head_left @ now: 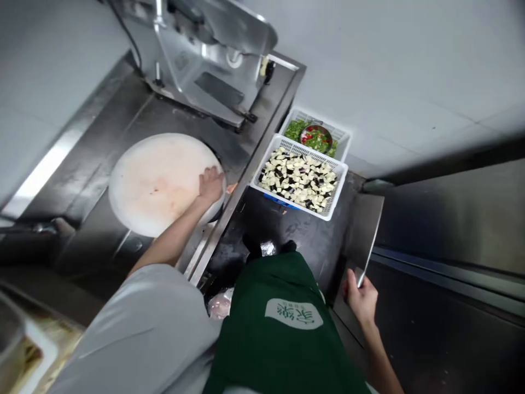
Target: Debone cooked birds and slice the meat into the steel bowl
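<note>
A round, pale chopping board lies on the steel counter, with a few reddish scraps and smears on its top. My left hand rests on it by the right edge, fingers a little bent and apart, holding nothing that I can see. Down on my right side, my right hand is closed round the handle of a cleaver. The cleaver's broad blade points up and away from me, well apart from the board. A small orange scrap lies just past the board's right edge.
A steel slicing machine stands on the counter behind the board. On the floor, a white basket of diced eggplant overlaps another basket with chopped greens and a metal bowl. A dark steel cabinet stands at right.
</note>
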`<state>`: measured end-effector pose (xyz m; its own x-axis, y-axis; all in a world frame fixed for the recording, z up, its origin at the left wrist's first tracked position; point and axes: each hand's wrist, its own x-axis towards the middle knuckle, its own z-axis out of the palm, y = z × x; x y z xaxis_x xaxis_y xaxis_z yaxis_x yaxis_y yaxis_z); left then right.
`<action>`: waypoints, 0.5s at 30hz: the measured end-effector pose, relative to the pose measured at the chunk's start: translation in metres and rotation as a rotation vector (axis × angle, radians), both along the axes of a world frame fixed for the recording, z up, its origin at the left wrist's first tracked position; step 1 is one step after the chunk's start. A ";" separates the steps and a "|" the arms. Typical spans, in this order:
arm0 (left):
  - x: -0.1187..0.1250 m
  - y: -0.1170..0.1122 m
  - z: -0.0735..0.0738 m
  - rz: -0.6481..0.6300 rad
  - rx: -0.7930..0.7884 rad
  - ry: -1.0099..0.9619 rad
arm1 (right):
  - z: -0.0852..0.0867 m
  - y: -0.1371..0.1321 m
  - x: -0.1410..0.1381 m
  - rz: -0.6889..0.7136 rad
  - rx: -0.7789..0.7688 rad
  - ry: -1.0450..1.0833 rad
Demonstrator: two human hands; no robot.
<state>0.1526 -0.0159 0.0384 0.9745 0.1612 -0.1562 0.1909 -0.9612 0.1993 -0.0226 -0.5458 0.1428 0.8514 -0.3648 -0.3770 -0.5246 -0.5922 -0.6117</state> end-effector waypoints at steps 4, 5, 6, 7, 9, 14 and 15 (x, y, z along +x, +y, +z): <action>-0.005 -0.050 -0.008 -0.118 -0.039 -0.081 | -0.020 -0.070 -0.003 -0.076 -0.138 0.060; -0.013 -0.077 -0.019 -0.188 -0.108 -0.071 | -0.030 -0.092 0.002 -0.066 -0.206 0.093; -0.023 -0.110 -0.035 -0.265 -0.194 -0.034 | -0.040 -0.117 0.008 -0.052 -0.277 0.143; -0.036 -0.146 -0.056 -0.346 -0.291 0.041 | -0.052 -0.142 0.014 -0.036 -0.342 0.207; -0.059 -0.223 -0.108 -0.377 -0.442 0.257 | -0.077 -0.192 0.026 -0.007 -0.418 0.352; -0.059 -0.354 -0.281 0.021 -0.582 0.548 | -0.139 -0.277 0.046 0.016 -0.398 0.551; -0.052 -0.366 -0.319 0.082 -0.604 0.546 | -0.148 -0.287 0.050 0.042 -0.392 0.511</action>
<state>0.1009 -0.3817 -0.2805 0.7245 -0.0359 -0.6883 0.4758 -0.6965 0.5371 0.0275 -0.8331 -0.0054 0.6161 -0.5280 -0.5846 -0.6642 -0.7472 -0.0251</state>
